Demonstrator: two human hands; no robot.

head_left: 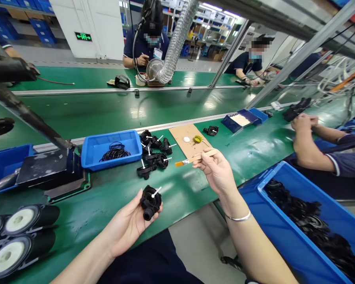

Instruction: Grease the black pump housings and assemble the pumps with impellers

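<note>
My left hand (133, 225) holds a black round housing (150, 202) with a white shaft sticking up from its middle. In my right hand (214, 169) is a small brush (187, 161) with a wooden handle and orange bristles, pointing left. Beyond the brush, a brown board (180, 137) carries a small dish of yellow-green paste (197, 139) and a white cap (186, 139). Several similar black housings (152, 158) with white shafts lie left of the board, and one more (211, 130) lies to its right.
A blue tray (90, 152) holds black rings. Large black parts with white discs (19, 221) stand at the left. A blue bin (286, 221) of black parts is at the right. Another person's hands (304, 121) rest on the bench, right; people sit across.
</note>
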